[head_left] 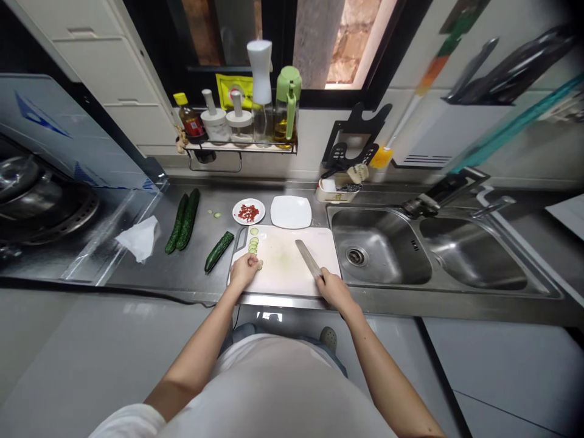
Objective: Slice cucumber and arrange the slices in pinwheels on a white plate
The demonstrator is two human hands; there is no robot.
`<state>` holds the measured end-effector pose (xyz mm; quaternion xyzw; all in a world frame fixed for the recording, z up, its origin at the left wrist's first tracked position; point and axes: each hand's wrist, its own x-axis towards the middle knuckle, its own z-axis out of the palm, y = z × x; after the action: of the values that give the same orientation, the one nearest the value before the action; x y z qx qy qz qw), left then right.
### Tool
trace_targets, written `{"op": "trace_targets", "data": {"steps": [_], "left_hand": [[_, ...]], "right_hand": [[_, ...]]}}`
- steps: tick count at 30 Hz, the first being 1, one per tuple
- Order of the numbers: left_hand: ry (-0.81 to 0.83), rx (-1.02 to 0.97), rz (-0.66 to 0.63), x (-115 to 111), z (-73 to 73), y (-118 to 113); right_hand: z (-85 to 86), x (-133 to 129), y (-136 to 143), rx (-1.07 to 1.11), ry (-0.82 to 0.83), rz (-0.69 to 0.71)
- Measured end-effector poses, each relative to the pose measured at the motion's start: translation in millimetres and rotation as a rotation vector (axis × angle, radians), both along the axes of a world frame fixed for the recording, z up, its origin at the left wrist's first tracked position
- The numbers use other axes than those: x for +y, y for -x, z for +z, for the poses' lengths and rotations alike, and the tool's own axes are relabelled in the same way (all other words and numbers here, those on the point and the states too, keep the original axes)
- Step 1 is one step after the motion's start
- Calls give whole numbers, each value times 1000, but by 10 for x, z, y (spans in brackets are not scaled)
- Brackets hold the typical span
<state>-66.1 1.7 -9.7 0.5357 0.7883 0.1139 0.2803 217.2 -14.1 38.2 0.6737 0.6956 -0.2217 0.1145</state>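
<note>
My right hand (335, 288) grips the handle of a kitchen knife (308, 258), its blade pointing up and left over the right part of a white cutting board (283, 283). At the board's left side, my left hand (244, 271) is closed, fingertips pinched at a pale cucumber slice (260, 265). Just beyond it, a row of overlapping cucumber slices (253, 245) runs away from me along the board's left edge. Left of the board lies a shorter cut cucumber (219, 251). My left palm is hidden from view.
Behind the board stand a plate of chopped red pepper (249, 213) and a white square plate (291, 212). Two whole cucumbers (182, 220) and a crumpled white cloth or paper (140, 238) lie left. A double sink (383, 246) is on the right; a condiment rack (241, 146) hangs behind.
</note>
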Motion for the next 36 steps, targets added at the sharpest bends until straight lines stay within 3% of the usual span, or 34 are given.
{"op": "trace_targets", "data": {"steps": [7,19,25,30,36], "left_hand": [[-10,49,47,-53,27,166],[14,150,25,-117,41,213],[-66,178,55,-108,5,235],[-146,103,85,94,10,193],[-170,97,125,573,42,140]], "right_hand": [[-48,6,-12,-4,-25,9],[-67,2,-24,4,-10,-2],[-65,1,-20,14,-6,-18],[-52,-6,-8,21,-2,-22],[-54,-10,-5,15,9,-21]]}}
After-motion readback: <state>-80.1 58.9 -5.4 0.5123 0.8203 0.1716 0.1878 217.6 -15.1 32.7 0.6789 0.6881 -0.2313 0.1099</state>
